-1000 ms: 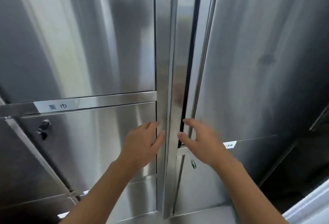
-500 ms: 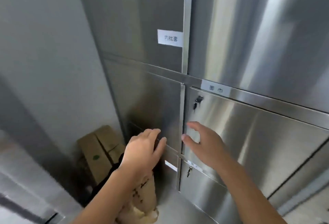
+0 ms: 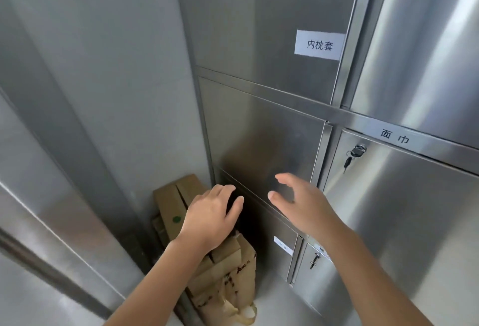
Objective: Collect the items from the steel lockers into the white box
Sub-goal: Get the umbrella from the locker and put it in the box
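Standing upright, steel lockers (image 3: 261, 128) face relaxed left hand (image 3: 210, 218) and right hand (image 3: 303, 207).

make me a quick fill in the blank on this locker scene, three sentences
A ___ hangs from the lock under the 面巾 label.
The right hand holds ___.
The cardboard boxes stand to the ___ of the steel lockers.
Missing: key; nothing; left.

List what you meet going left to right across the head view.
cardboard box → left hand → right hand → upper key
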`<state>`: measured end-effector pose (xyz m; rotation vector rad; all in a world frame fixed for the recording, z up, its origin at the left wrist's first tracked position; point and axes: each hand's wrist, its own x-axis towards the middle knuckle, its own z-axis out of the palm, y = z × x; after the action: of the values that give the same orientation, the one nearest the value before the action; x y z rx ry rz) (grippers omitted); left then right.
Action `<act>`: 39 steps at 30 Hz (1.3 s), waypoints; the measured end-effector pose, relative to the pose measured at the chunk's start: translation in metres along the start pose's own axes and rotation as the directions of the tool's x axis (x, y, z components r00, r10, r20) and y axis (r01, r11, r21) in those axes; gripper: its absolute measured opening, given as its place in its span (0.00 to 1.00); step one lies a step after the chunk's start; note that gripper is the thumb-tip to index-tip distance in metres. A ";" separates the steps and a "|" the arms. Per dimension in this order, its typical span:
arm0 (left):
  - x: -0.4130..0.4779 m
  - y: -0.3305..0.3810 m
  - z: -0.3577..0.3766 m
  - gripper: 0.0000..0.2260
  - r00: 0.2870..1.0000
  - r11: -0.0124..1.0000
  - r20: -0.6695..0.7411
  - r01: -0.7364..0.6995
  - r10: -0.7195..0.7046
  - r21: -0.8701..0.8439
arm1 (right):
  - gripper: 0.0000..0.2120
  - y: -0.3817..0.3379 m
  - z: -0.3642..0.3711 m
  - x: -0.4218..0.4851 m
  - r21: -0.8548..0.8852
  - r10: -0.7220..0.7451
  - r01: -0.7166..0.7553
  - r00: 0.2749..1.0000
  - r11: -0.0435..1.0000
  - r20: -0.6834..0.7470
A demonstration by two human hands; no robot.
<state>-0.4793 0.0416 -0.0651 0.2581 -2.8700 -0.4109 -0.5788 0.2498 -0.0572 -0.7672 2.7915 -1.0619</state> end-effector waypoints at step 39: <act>-0.022 -0.133 0.185 0.21 0.653 0.637 0.092 0.755 -0.752 -0.155 | 0.27 0.070 0.310 0.189 0.080 -0.274 0.326 0.610 0.942 0.744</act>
<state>-0.4861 -0.0328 -0.2817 1.4543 -2.5605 -0.8060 -0.7047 0.0171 -0.3156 -1.3487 2.0104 -0.4785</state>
